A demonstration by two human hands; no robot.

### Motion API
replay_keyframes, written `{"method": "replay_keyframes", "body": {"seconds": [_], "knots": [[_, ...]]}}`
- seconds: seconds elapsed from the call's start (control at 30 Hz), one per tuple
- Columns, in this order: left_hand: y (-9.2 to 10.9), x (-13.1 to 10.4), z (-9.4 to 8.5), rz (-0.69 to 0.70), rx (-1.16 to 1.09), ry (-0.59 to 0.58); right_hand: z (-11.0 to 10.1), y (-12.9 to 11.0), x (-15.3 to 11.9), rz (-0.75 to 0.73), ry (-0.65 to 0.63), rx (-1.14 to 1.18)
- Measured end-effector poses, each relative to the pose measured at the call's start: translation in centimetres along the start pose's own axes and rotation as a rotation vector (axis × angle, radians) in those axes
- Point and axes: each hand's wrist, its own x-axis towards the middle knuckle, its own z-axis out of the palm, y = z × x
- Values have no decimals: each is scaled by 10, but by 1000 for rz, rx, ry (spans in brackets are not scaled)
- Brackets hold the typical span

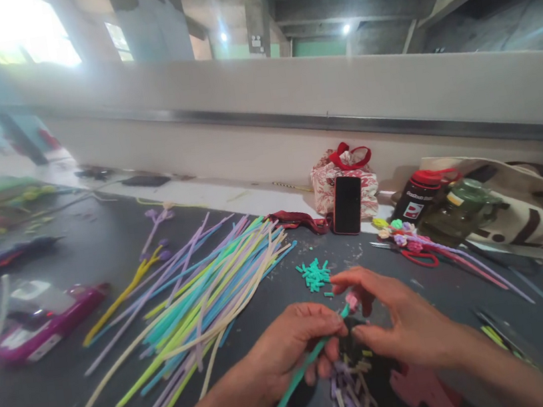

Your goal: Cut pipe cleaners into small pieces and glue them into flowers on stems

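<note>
My left hand (303, 340) pinches a teal pipe cleaner (297, 383) close to its upper end; the rest of the stem slants down to the lower left. A small pink tuft (351, 301) sits at the tip of that stem. My right hand (394, 321) curves around the tip with thumb and forefinger apart, and I see nothing gripped in it. Just beyond my fingers lies a heap of short teal pieces (314, 274). Below my hands is a pile of short lilac and cream pieces (354, 397), partly hidden by my fingers.
Long pastel pipe cleaners (204, 300) spread across the left of the dark table. Farther left lies a purple device (50, 322). A phone (347, 205) leans on a patterned bag (321, 179). Finished-looking flowers (401, 232), scissors (417, 256), and bottles (417, 200) stand or lie at right.
</note>
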Motion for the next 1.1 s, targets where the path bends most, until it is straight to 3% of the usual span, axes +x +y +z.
{"method": "replay_keyframes", "body": {"seconds": [0.1,0.2,0.3,0.4,0.57,0.8,0.93,1.1], "knots": [[2,-1,-1,54,-185,22,3,2,0,112,110,252],[3,-2,-1,119,-319,64,14,7,4,325,217,611],[3,-1,0,170,-323,78,29,5,12,429,182,833],[2,0,2,223,-254,144,41,-3,20,393,156,969],[0,3,5,323,-85,286,48,-9,30,378,270,943],[11,-4,2,272,92,251,30,0,30,392,367,810],[17,-7,-2,313,-13,244,19,-3,21,395,358,850],[16,-9,-3,326,-225,166,20,-6,7,470,339,911]]}}
